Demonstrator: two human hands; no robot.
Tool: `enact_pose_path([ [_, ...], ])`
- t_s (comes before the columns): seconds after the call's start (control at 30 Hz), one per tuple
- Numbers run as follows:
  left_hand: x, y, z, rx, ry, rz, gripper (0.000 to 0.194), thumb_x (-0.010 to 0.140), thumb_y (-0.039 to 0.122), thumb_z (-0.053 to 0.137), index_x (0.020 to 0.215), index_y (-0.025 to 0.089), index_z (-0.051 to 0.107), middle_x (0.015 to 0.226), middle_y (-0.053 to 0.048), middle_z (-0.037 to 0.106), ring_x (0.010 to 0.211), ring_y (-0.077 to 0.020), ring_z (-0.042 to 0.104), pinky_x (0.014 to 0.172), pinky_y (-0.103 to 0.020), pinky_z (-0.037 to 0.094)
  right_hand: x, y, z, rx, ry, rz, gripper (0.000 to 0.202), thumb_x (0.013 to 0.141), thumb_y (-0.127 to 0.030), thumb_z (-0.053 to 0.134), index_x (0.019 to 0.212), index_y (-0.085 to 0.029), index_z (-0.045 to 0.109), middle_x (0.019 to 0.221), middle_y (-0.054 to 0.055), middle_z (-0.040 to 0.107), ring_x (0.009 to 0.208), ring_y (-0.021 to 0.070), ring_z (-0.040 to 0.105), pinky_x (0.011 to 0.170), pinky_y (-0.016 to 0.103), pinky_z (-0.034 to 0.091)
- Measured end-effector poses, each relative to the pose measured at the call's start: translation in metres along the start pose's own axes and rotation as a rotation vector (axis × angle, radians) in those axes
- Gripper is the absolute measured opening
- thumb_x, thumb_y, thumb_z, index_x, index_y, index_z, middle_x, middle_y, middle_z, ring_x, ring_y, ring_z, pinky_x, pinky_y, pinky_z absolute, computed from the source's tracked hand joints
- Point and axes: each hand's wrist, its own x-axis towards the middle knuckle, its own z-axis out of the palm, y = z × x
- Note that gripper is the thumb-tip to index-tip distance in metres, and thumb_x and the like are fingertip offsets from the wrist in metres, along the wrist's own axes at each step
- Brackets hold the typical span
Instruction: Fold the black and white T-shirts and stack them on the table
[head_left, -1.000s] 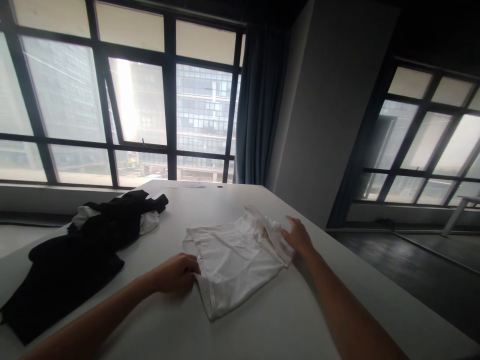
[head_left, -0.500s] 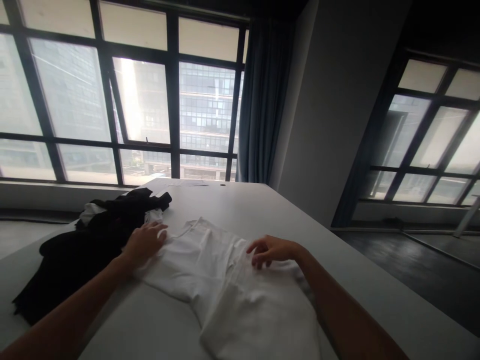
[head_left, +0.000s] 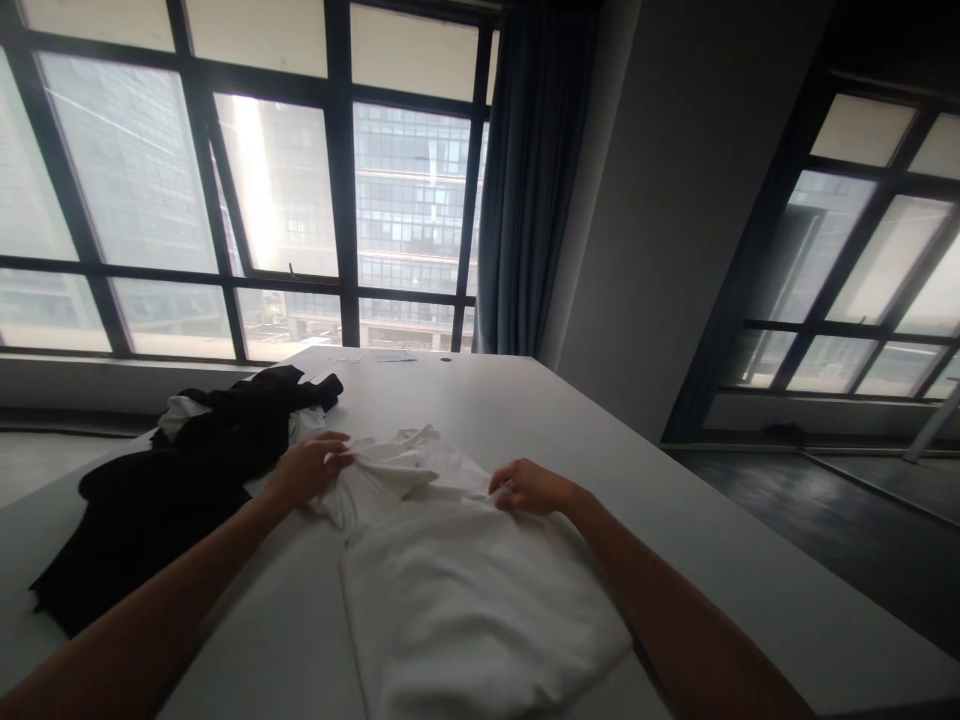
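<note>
My left hand [head_left: 306, 472] pinches the white garment [head_left: 465, 590] at eleven o'clock, my right hand [head_left: 531, 487] grips it toward one, seemingly to keep it spread.

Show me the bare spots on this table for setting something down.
The table is bare beyond the white garment, toward the dark round spot, and along its right side, past the right forearm. A smaller patch lies between the left forearm and the garment. The left is crowded, with black clothes close to the left hand.
</note>
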Motion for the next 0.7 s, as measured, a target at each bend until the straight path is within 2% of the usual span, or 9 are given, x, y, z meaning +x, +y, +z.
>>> enact_pose_path([
  [0.1, 0.003, -0.02, -0.014, 0.115, 0.19, -0.208, 0.042, 0.089, 0.044, 0.044, 0.1, 0.018, 0.075, 0.129, -0.013, 0.064, 0.116, -0.0338, 0.059, 0.093, -0.043, 0.05, -0.006, 0.006, -0.014, -0.096, 0.136, 0.107, 0.021, 0.079, -0.023, 0.067, 0.096, -0.018, 0.077, 0.102, 0.009, 0.074, 0.095, 0.0236, 0.066, 0.085, 0.03, 0.048],
  [0.27, -0.001, -0.003, -0.013, 0.039, 0.042, -0.304, 0.053, 0.094, 0.047, 0.035, 0.128, 0.015, 0.061, 0.115, -0.016, 0.069, 0.109, -0.0323, 0.064, 0.089, -0.041, 0.05, -0.016, -0.001, -0.021, -0.163, 0.301, 0.123, 0.012, 0.079, -0.025, 0.067, 0.084, -0.017, 0.075, 0.105, 0.01, 0.069, 0.093, 0.0224, 0.063, 0.081, 0.03, 0.047],
  [0.33, -0.008, 0.02, -0.002, -0.024, -0.087, -0.244, 0.067, 0.091, 0.059, 0.041, 0.138, 0.013, 0.051, 0.113, -0.016, 0.071, 0.105, -0.0322, 0.066, 0.089, -0.041, 0.05, -0.018, -0.013, -0.016, 0.013, 0.163, 0.007, 0.016, 0.081, -0.029, 0.066, 0.087, -0.016, 0.073, 0.092, 0.007, 0.069, 0.081, 0.0184, 0.062, 0.074, 0.028, 0.048],
  [0.4, -0.019, 0.046, 0.011, -0.078, -0.202, -0.145, 0.086, 0.081, 0.067, 0.053, 0.147, 0.013, 0.039, 0.132, -0.021, 0.061, 0.115, -0.0355, 0.062, 0.094, -0.044, 0.049, -0.018, -0.026, -0.009, 0.259, -0.119, -0.138, 0.026, 0.084, -0.037, 0.065, 0.096, -0.016, 0.072, 0.081, 0.003, 0.069, 0.073, 0.0156, 0.062, 0.068, 0.027, 0.048],
  [0.47, -0.031, 0.067, 0.022, -0.162, -0.278, 0.042, 0.098, 0.071, 0.061, 0.068, 0.15, 0.015, 0.034, 0.149, -0.022, 0.046, 0.128, -0.0364, 0.053, 0.101, -0.044, 0.046, -0.014, -0.035, -0.001, 0.456, -0.372, -0.271, 0.038, 0.084, -0.046, 0.067, 0.103, -0.014, 0.071, 0.082, 0.004, 0.071, 0.076, 0.0162, 0.064, 0.069, 0.027, 0.05],
  [0.5, -0.036, 0.074, 0.026, -0.203, -0.308, 0.142, 0.093, 0.069, 0.054, 0.072, 0.148, 0.018, 0.04, 0.152, -0.02, 0.043, 0.131, -0.0357, 0.05, 0.104, -0.043, 0.045, -0.011, -0.037, 0.002, 0.52, -0.395, -0.311, 0.043, 0.084, -0.05, 0.066, 0.105, -0.013, 0.071, 0.086, 0.006, 0.072, 0.079, 0.0174, 0.066, 0.073, 0.029, 0.052],
  [0.6, -0.044, 0.086, 0.026, -0.299, -0.39, 0.368, 0.043, 0.073, 0.032, 0.069, 0.115, 0.024, 0.07, 0.151, -0.011, 0.047, 0.135, -0.0319, 0.047, 0.108, -0.039, 0.042, 0.003, -0.027, 0.01, 0.484, -0.011, -0.279, 0.042, 0.086, -0.049, 0.064, 0.11, -0.015, 0.071, 0.107, 0.012, 0.072, 0.096, 0.0218, 0.067, 0.087, 0.037, 0.052],
  [0.67, -0.041, 0.088, 0.019, -0.329, -0.428, 0.432, 0.021, 0.076, 0.025, 0.064, 0.094, 0.024, 0.075, 0.146, -0.008, 0.053, 0.132, -0.0293, 0.051, 0.108, -0.036, 0.042, 0.012, -0.009, 0.013, 0.276, 0.251, -0.184, 0.042, 0.082, -0.041, 0.069, 0.118, -0.02, 0.069, 0.125, 0.012, 0.067, 0.111, 0.0242, 0.062, 0.098, 0.04, 0.048],
  [0.7, -0.037, 0.088, 0.015, -0.337, -0.433, 0.448, 0.018, 0.076, 0.023, 0.063, 0.09, 0.024, 0.075, 0.142, -0.007, 0.058, 0.128, -0.0277, 0.055, 0.106, -0.033, 0.043, 0.015, 0.0, 0.014, 0.165, 0.281, -0.14, 0.045, 0.08, -0.037, 0.072, 0.121, -0.021, 0.068, 0.13, 0.011, 0.064, 0.115, 0.0247, 0.06, 0.1, 0.039, 0.046],
])
